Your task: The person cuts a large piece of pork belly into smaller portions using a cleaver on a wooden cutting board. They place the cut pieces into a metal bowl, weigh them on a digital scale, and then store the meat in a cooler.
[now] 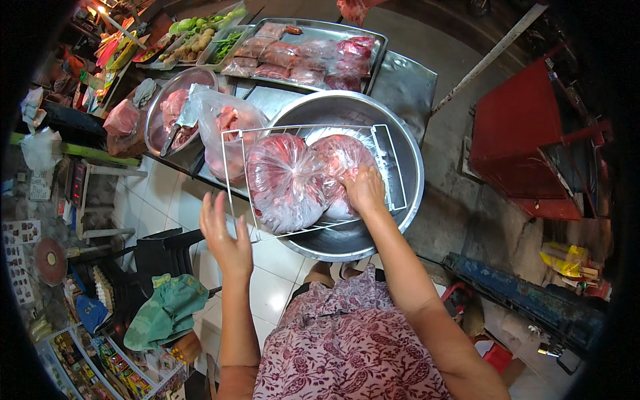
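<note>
A white wire rack (390,156) lies over a wide steel basin (413,180), bearing two knotted clear bags of red meat, a left bag (280,187) and a right bag (341,150). My right hand (363,190) has its fingers closed on the right bag. My left hand (227,237) is open, fingers spread, just left of the rack's lower-left corner, holding nothing. Behind the rack's left side is another plastic bag of pink meat (227,113), beside a steel bowl of meat (175,107) with a cleaver (185,120) on it.
A tray of bagged meat (300,57) and vegetable packs (200,40) sit at the back. A red cabinet (517,133) and a slanting pole (487,57) stand right; a black chair (160,260) with green cloth (160,313) stands lower left. Floor tiles (147,190) show below.
</note>
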Demonstrator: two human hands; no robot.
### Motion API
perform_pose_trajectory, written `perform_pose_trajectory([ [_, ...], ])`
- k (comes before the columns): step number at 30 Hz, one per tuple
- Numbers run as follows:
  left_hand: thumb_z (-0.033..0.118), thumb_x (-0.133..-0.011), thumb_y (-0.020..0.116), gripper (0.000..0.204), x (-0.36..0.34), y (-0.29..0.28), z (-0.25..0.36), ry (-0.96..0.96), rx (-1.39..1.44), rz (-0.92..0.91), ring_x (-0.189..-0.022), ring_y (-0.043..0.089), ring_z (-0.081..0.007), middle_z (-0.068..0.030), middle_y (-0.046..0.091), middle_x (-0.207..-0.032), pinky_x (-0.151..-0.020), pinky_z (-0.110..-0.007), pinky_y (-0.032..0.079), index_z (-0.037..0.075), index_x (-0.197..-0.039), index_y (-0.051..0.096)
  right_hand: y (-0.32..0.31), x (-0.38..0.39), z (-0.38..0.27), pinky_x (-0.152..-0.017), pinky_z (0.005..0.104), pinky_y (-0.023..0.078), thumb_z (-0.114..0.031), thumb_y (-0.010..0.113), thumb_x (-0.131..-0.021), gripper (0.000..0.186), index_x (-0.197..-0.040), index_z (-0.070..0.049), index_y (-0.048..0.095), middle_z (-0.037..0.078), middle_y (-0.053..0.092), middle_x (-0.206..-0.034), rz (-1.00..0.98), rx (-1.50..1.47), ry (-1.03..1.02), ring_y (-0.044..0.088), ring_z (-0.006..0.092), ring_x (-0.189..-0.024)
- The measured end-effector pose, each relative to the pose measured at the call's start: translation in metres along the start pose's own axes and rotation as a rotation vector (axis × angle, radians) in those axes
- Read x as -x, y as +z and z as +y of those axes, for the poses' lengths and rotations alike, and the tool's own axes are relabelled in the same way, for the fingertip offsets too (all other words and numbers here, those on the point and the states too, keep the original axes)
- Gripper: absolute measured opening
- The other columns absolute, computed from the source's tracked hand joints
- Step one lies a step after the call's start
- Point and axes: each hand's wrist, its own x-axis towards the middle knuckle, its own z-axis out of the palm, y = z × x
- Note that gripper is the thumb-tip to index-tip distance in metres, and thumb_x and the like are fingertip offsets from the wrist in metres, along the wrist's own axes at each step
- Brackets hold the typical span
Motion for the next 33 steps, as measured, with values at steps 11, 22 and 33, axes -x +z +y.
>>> perform_pose_trajectory([
  [11,0.016,-0.086,0.056,0.035,-0.149,0.202,0.064,0.563,-0.29,-0.521,-0.11,0.059,-0.0354,-0.0199,0.064,-0.113,-0.096,-0.044,0.045,0.004,-0.118,0.063,0.026,-0.016,0.0,-0.088,0.0486,0.048,-0.012,0.064,-0.082,0.022,-0.094,0.005,0.06,0.023,0.063,-0.1,0.182,0.034,-0.042,0.06,0.038,-0.098],
  [22,0.013,-0.081,0.054,0.022,-0.17,0.253,0.044,0.566,-0.286,-0.65,-0.08,0.07,-0.0315,-0.0172,0.071,-0.084,-0.073,-0.041,0.055,0.012,-0.089,0.074,0.024,-0.026,0.004,-0.071,0.0517,0.051,-0.02,0.075,-0.079,0.041,-0.095,0.008,0.051,0.031,0.064,-0.081,0.03,-0.123,-0.06,0.064,0.0463,-0.081],
  [33,0.011,-0.079,0.055,0.019,-0.169,0.251,0.044,0.518,-0.205,-0.618,-0.081,0.07,-0.0329,-0.018,0.071,-0.084,-0.073,-0.042,0.055,0.01,-0.085,0.074,0.005,-0.041,0.012,-0.07,0.0519,0.05,-0.02,0.065,-0.086,0.031,-0.092,0.009,0.054,0.032,0.062,-0.077,-0.192,-0.137,-0.171,0.064,0.0466,-0.078],
])
